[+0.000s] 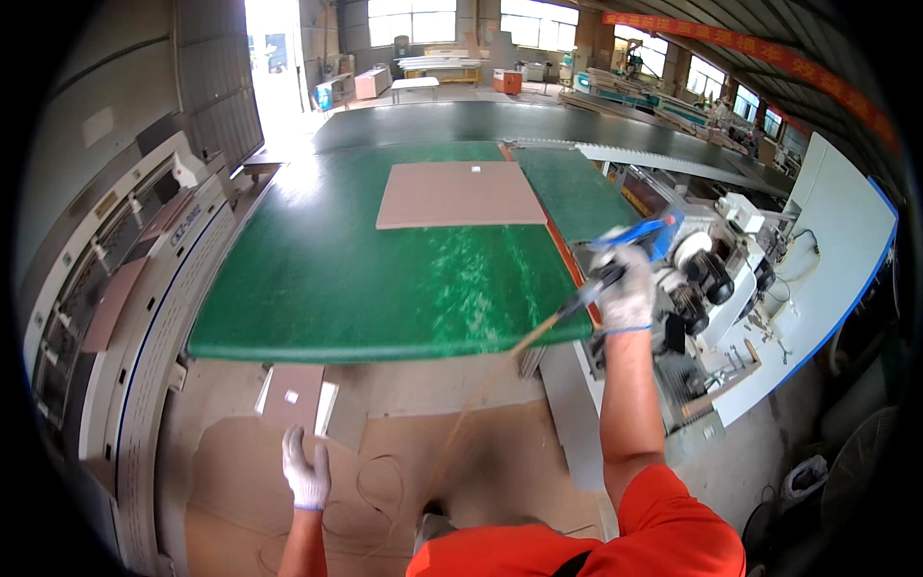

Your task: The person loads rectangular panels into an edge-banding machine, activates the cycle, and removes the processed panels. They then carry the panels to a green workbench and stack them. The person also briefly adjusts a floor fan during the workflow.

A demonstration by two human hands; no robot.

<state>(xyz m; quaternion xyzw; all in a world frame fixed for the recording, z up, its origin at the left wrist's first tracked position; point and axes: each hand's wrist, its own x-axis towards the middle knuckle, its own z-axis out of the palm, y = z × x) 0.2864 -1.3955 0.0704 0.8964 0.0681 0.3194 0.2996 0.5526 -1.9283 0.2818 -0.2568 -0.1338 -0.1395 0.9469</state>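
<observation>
My right hand (627,288), in a white knit glove, is stretched out over the right edge of the green conveyor belt (317,260). It is closed around a blue air blow gun (635,234), slightly blurred by motion. From the gun a tan hose (500,361) runs down past the belt's front edge toward the floor. My left hand (306,471), gloved the same way, hangs low at the left with its fingers apart and nothing in it. Farther in on the belt lies a flat brown panel (460,195) with a small white label.
To the right stands an opened machine (711,279) with black motors and a raised white cover (817,260). A long white machine (159,337) with brown panels inside lines the left. Below the belt sit stacked boards (293,394); hose loops (380,481) lie on the brown floor sheet.
</observation>
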